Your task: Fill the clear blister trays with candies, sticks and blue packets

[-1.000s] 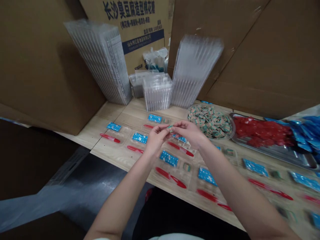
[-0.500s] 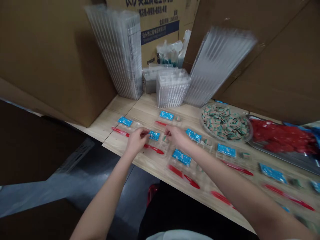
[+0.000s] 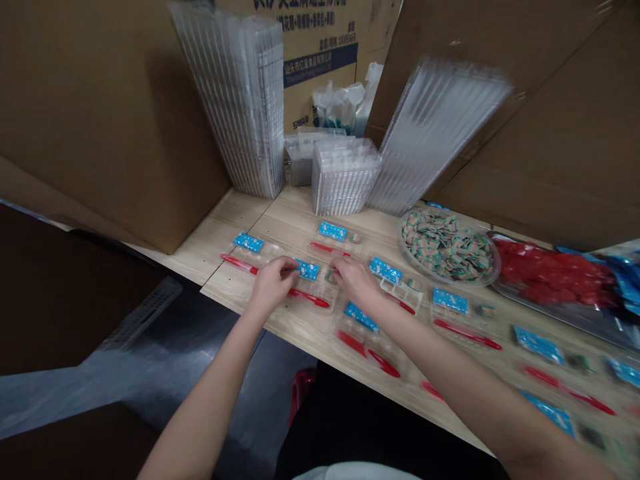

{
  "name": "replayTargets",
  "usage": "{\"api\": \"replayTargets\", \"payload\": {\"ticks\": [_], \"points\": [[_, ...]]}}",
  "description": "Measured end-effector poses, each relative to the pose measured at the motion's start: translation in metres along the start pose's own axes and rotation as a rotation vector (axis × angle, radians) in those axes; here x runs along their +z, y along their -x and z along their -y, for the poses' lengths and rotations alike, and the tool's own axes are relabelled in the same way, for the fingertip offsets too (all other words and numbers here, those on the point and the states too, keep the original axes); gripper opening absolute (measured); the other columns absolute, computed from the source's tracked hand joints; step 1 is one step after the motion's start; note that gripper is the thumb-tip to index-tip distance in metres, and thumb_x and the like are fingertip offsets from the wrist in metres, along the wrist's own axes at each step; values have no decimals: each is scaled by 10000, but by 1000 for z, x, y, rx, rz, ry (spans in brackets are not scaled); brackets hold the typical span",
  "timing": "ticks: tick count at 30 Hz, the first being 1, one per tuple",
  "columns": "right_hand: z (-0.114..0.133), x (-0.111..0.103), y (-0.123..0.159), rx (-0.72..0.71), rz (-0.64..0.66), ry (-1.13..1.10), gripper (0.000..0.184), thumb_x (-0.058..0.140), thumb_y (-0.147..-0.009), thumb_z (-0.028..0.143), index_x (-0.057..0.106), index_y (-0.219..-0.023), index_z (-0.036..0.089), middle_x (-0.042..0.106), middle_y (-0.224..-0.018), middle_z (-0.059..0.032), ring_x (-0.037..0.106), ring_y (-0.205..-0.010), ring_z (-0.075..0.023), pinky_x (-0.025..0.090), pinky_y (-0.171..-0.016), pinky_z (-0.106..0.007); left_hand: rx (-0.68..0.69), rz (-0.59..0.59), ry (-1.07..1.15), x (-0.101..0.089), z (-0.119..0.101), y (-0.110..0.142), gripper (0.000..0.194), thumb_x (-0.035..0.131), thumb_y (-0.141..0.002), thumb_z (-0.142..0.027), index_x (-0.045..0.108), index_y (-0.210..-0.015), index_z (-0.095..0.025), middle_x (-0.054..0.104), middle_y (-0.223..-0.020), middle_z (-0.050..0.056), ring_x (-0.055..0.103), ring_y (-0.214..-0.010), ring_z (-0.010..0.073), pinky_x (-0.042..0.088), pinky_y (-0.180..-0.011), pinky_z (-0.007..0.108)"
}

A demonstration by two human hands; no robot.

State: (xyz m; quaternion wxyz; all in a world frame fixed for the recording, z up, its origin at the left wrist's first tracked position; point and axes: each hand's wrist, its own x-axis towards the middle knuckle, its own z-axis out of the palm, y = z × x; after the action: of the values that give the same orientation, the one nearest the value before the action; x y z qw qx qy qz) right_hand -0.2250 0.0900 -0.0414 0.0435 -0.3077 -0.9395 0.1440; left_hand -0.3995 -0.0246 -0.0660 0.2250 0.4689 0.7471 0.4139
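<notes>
Two hands, left hand [image 3: 273, 285] and right hand [image 3: 354, 280], half-curled, blue sachet [image 3: 307, 269] just between them, red spoon [image 3: 313, 297] just below, any grip unclear.

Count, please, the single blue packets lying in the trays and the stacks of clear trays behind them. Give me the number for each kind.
Blue packets: 9
Clear tray stacks: 4
Total: 13
</notes>
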Motion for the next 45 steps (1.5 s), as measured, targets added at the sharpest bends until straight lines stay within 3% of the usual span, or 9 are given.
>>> {"api": "replayTargets", "payload": {"ticks": [10, 17, 21, 25, 30, 33, 38, 41, 45], "points": [[4, 12, 12, -34, -141, 77, 244, 421, -883, 177, 662, -859, 154, 592, -887, -110, 466, -915, -233, 373, -846, -334, -15, 3, -26, 0, -1, 0, 147, 570, -738, -233, 622, -868, -187, 682, -885, 45, 643, -816, 178, 510, -781, 320], [0, 2, -1, -47, -23, 100, 185, 467, -846, 141, 651, -857, 140, 604, -959, -115, 477, -924, -227, 348, -855, -333, -8, 24, -74, -1, -5, 0, 150, 572, -735, -245, 625, -861, -183, 678, -886, 53, 637, -826, 186, 508, -769, 318], [-7, -10, -2, -81, -57, 18, 149, 519, -832, 168, 655, -890, 153, 613, -934, -98, 481, -919, -214, 364, -826, -313, 2, 40, -85, -2, -6, -2, 150, 572, -736, -251, 627, -860, -188, 678, -873, 47, 635, -806, 179, 508, -760, 308], [-9, -7, 3, -175, -45, 57, 184, 504, -853, 203, 682, -885, 168, 607, -894, -100, 475, -935, -229, 367, -839, -325, 7, 41, -94, -2, -6, -2, 143, 569, -740, -254, 625, -854, -189, 675, -864, 45, 634, -798, 178, 506, -751, 304], [-5, -6, 2, -160, -11, 95, 200, 491, -860, 200, 682, -866, 138, 616, -884, -116, 490, -934, -229, 355, -873, -331, -20, 55, -107, -6, -11, -1, 120, 575, -736, -240, 618, -836, -189, 674, -850, 42, 633, -789, 181, 505, -737, 303], [-13, -15, 6, -103, -63, -3, 185, 502, -858, 201, 662, -930, 142, 626, -914, -97, 502, -915, -202, 369, -845, -305, 50, 49, -201, -6, -25, 0, 127, 553, -759, -219, 622, -861, -188, 666, -885, 53, 618, -829, 192, 491, -768, 318], [-31, -29, 25, -1, -172, -63, 177, 499, -854, 188, 674, -864, 164, 619, -857, -70, 493, -873, -193, 381, -791, -285, 300, 113, -424, 13, -58, -2, 179, 493, -814, -185, 643, -909, -203, 637, -962, 72, 577, -934, 216, 444, -847, 336], [-29, -28, 28, -55, -144, -59, 212, 481, -861, 194, 692, -877, 178, 611, -827, -74, 490, -864, -198, 386, -788, -295, 305, 137, -495, 28, -65, -7, 206, 476, -818, -163, 643, -931, -203, 623, -984, 85, 572, -938, 230, 449, -824, 344], [-17, -16, 12, -138, -117, -42, 238, 464, -859, 188, 702, -864, 182, 632, -929, -89, 496, -955, -211, 386, -846, -329, 277, 125, -506, 35, -55, -11, 219, 463, -821, -148, 606, -980, -193, 599, -1012, 87, 565, -961, 213, 450, -845, 331]]}}
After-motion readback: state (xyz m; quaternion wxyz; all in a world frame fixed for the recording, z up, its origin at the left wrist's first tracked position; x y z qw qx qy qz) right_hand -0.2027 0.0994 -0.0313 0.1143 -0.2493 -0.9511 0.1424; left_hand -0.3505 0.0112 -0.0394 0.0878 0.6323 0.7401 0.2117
